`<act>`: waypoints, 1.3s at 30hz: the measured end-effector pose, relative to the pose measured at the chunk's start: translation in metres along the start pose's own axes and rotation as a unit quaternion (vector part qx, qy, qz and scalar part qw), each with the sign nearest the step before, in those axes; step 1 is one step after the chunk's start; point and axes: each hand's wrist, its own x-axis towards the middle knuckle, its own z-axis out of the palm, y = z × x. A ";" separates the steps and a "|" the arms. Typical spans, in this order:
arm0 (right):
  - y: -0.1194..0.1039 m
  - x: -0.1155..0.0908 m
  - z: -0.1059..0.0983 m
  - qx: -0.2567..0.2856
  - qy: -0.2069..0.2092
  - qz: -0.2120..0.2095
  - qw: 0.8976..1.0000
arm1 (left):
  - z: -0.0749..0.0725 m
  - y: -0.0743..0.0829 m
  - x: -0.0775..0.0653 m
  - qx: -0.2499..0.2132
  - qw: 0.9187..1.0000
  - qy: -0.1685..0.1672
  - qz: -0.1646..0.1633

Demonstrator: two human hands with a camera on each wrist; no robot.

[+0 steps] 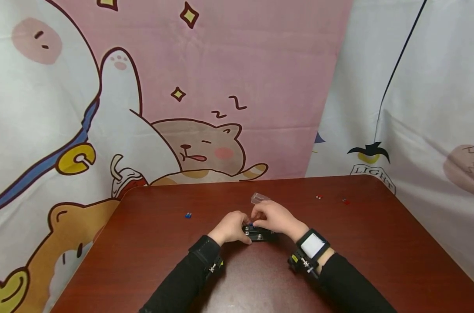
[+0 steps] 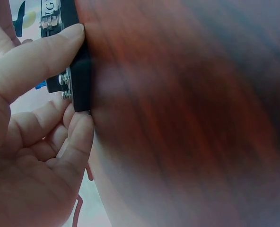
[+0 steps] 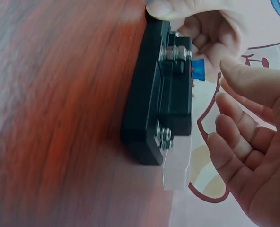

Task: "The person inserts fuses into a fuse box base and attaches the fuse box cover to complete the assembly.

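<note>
A black block with metal screw terminals (image 1: pixel 259 235) lies on the table, a small blue piece (image 3: pixel 198 70) standing on its upper face. At the block's left end, my left hand (image 1: pixel 231 227) holds it, thumb (image 2: pixel 40 59) on the near side and fingers behind. My right hand (image 1: pixel 278 217) hovers over the block with loosely bent fingers. In the right wrist view a gap separates the right thumb (image 3: pixel 253 85) from the blue piece, and nothing shows between those fingers. Behind the block is a clear plastic cover (image 1: pixel 259 198).
On the brown table (image 1: pixel 143 261) lie a small blue piece (image 1: pixel 188 215) to the left, a red-and-white piece (image 1: pixel 318 197) and a red piece (image 1: pixel 345 201) to the right. A cartoon cloth (image 1: pixel 284 87) hangs behind the table's far edge.
</note>
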 end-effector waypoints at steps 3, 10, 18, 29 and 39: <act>0.002 -0.003 -0.003 0.001 -0.007 0.019 1.000 | 0.000 0.000 0.000 0.002 1.000 0.000 -0.003; 0.009 -0.011 -0.006 0.000 -0.007 0.038 0.999 | 0.000 0.000 -0.001 0.009 1.000 -0.001 -0.009; 0.024 -0.024 -0.017 -0.004 0.011 0.055 0.998 | 0.003 -0.003 0.000 0.005 1.000 0.000 -0.018; 0.062 -0.044 -0.039 -0.003 0.005 0.165 0.986 | 0.001 -0.001 -0.002 0.007 1.000 0.001 -0.015; 0.093 -0.057 -0.058 -0.021 0.021 0.233 0.972 | 0.001 -0.001 -0.002 0.008 1.000 -0.001 -0.015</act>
